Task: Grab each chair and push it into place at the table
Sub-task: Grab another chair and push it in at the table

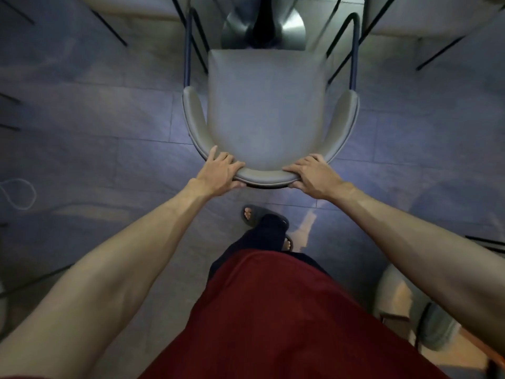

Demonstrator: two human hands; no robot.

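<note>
A grey padded chair [266,105] with a curved backrest and dark metal legs stands right below me, its seat pointing away toward the table. My left hand [221,172] grips the left part of the curved backrest, fingers over the top and thumb underneath. On the right part of the same backrest, my right hand [313,173] holds it the same way. The table's shiny metal pedestal base [289,34] shows just beyond the seat's front edge; the tabletop itself is out of view.
Grey tiled floor [109,119] spreads all around. Thin dark legs of other chairs [109,26] stand at the upper left and upper right. Another grey chair [410,305] sits at the lower right behind me. My sandalled feet [251,214] are just behind the chair.
</note>
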